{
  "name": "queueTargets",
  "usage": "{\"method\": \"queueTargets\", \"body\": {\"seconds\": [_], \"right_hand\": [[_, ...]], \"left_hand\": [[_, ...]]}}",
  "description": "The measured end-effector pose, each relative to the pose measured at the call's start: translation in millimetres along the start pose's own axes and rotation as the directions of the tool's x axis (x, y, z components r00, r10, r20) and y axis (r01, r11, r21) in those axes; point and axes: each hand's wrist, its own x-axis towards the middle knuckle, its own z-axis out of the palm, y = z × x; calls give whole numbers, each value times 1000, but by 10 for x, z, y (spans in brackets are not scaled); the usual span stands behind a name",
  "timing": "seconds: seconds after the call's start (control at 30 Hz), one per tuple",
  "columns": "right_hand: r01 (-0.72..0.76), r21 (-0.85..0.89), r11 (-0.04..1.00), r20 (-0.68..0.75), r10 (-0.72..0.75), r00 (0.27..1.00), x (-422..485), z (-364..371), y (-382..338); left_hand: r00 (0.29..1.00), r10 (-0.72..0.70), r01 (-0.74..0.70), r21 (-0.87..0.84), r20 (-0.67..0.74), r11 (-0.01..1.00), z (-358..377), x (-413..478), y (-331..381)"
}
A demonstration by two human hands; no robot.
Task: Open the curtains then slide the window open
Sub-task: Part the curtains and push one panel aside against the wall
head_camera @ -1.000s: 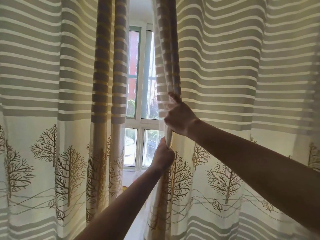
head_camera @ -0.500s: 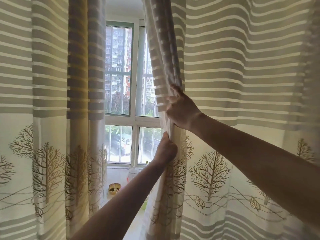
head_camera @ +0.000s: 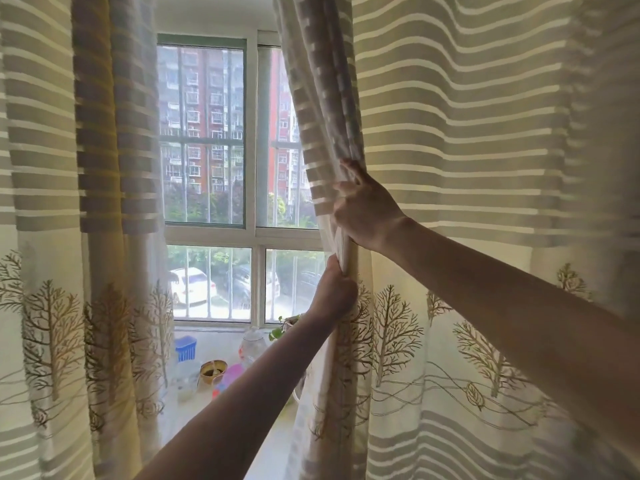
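Note:
Two sheer striped curtains with tree prints hang before a white-framed window (head_camera: 251, 233). The left curtain (head_camera: 104, 237) hangs bunched at the left. Both hands grip the inner edge of the right curtain (head_camera: 467, 150): my right hand (head_camera: 363, 211) is clenched on its gathered folds higher up, and my left hand (head_camera: 334, 289) is clenched on the same edge just below. The gap between the curtains shows the window's shut panes, metal bars outside, parked cars and red buildings.
On the white sill (head_camera: 221, 344) below the window stand a blue basket (head_camera: 186, 348), a clear glass jar (head_camera: 252, 344), a brown bowl (head_camera: 213, 370), a pink container (head_camera: 230, 374) and a small green plant (head_camera: 282, 329).
The gap between the curtains has widened as the right curtain's edge moved right in both hands. More window and the sill's objects have come into view.

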Motion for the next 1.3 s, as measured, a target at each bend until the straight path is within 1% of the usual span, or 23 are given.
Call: {"method": "queueTargets", "body": {"seconds": [0.07, 0.2, 0.37, 0.5, 0.77, 0.93, 1.07, 1.3], "right_hand": [[-12, 11, 1000, 7, 12, 1000, -27, 62, 60], [-26, -21, 999, 13, 27, 1000, -72, 221, 181], [-53, -64, 997, 66, 57, 996, -129, 445, 301], [-54, -90, 994, 112, 64, 992, -162, 615, 365], [-94, -114, 989, 139, 110, 984, -227, 800, 473], [-115, -92, 989, 138, 127, 982, -316, 928, 581], [-128, -86, 988, 120, 138, 983, -420, 1026, 675], [-115, -56, 992, 112, 120, 986, -648, 1179, 887]], "left_hand": [[1000, 7, -7, -9, 10, 1000, 73, 20, 41], [998, 31, -29, -21, 57, 999, 240, 119, 83], [990, 52, -45, -61, 130, 997, 439, 302, 77], [986, 109, -93, -126, 127, 988, 618, 467, 24], [970, 127, -87, -189, 208, 978, 865, 693, -1], [964, 144, -99, -201, 225, 975, 990, 715, 50], [963, 167, -126, -196, 210, 972, 1126, 681, 114], [964, 173, -132, -200, 202, 971, 1451, 646, 258]]}}
